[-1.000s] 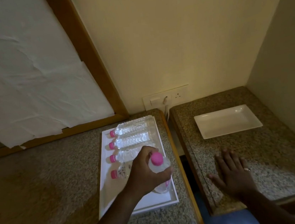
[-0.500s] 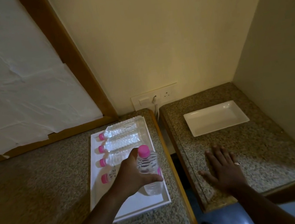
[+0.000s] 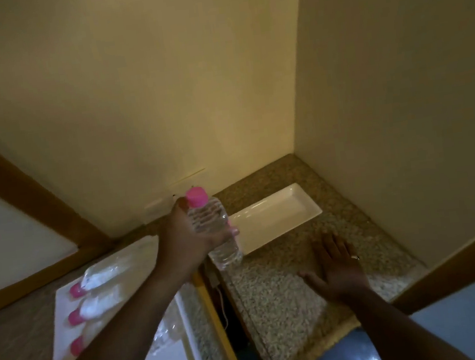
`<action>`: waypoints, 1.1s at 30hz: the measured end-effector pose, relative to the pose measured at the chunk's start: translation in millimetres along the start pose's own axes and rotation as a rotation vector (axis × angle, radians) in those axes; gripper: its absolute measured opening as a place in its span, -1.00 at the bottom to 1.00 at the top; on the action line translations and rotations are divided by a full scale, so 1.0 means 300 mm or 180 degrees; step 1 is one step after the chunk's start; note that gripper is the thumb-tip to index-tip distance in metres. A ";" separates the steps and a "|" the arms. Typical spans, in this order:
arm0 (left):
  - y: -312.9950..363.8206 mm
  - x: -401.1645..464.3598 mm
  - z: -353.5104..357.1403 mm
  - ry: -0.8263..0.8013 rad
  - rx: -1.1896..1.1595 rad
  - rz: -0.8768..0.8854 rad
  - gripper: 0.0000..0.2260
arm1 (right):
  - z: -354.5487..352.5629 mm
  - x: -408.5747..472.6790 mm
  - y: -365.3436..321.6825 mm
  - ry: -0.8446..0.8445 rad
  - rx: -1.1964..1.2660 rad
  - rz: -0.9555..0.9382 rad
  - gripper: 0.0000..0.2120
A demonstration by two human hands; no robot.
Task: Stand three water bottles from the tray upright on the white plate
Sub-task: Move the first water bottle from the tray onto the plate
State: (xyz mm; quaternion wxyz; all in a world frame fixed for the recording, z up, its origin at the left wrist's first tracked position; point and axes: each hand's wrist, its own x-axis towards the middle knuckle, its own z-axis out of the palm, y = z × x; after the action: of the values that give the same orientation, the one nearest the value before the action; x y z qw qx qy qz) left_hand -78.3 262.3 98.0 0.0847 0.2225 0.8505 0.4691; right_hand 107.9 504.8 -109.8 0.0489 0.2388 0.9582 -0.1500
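Note:
My left hand [image 3: 186, 237] grips a clear water bottle [image 3: 212, 227] with a pink cap, held upright in the air over the gap between the two counters, just left of the white plate [image 3: 282, 213]. The plate is bare and lies on the right counter near the back wall. My right hand [image 3: 337, 269] rests flat, fingers spread, on the right counter in front of the plate. On the left counter the white tray [image 3: 60, 330] holds three more pink-capped bottles [image 3: 102, 304] lying on their sides, partly hidden by my left forearm.
A dark gap [image 3: 232, 315] with a wooden edge separates the left granite counter from the right one [image 3: 274, 295]. Walls close in the right counter at the back and right. A wood-framed panel [image 3: 22, 188] covered with white paper stands at the left.
My left hand has lifted the bottle off the tray and carried it right and up, over the gap toward the plate. The view has swung right. My right hand stays flat on the counter.

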 end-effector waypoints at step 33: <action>-0.010 0.348 0.712 -0.0325 0.0069 0.0152 0.01 | 0.007 0.128 0.139 0.0052 -0.0111 -0.0086 -0.07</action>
State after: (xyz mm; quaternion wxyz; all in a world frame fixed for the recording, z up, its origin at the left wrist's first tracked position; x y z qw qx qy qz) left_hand -96.6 471.0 -14.3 0.1144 0.2673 0.8445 0.4498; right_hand 93.7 556.3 -129.1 0.0431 0.2261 0.9641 -0.1321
